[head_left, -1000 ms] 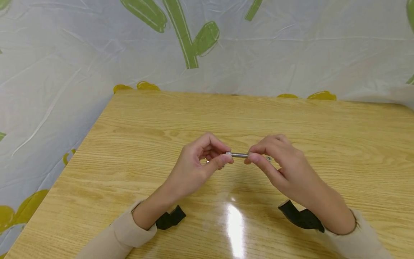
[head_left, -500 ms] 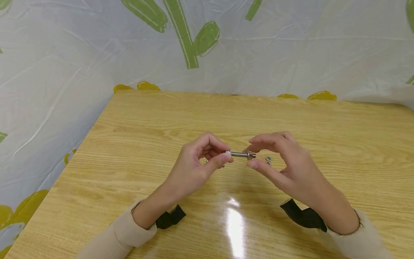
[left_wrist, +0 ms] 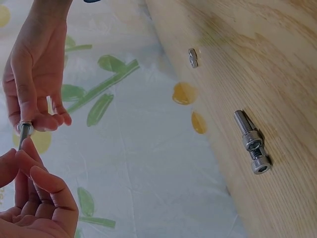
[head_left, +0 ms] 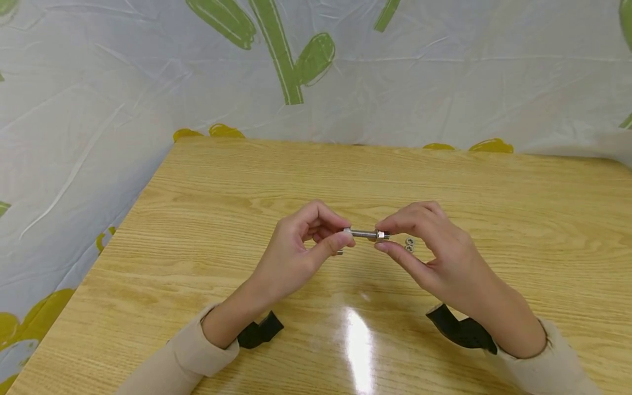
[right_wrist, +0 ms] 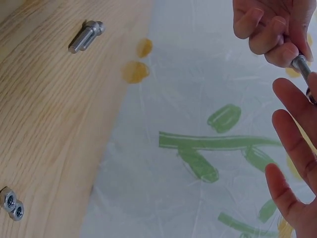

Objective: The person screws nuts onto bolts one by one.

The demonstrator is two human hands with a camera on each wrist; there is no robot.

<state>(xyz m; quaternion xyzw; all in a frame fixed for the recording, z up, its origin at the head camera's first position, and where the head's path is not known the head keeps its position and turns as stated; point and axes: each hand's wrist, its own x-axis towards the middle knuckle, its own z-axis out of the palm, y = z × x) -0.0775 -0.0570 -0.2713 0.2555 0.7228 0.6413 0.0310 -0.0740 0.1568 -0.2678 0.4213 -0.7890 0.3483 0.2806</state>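
My left hand (head_left: 293, 249) pinches the head end of a silver bolt (head_left: 364, 234) between thumb and forefinger. The bolt lies level above the table, its threaded end pointing right. A hex nut (head_left: 382, 235) sits on the threads near that tip. My right hand (head_left: 441, 252) has its thumb and forefinger on either side of the nut, lightly about it, while the other fingers stay spread in the right wrist view. Two more socket-head bolts (left_wrist: 251, 141) lie together on the table, mostly hidden behind the left hand in the head view.
Two loose nuts (head_left: 410, 245) lie side by side on the wooden table (head_left: 247, 181), just past the right fingertips. A pale sheet with green and yellow plant prints (head_left: 395, 82) hangs behind the far edge. Black straps (head_left: 461, 329) circle the wrists.
The right fingers parted from the nut, exposing it and the bolt's tip, then came closer around it again. The left hand has kept its grip on the bolt, almost without moving.
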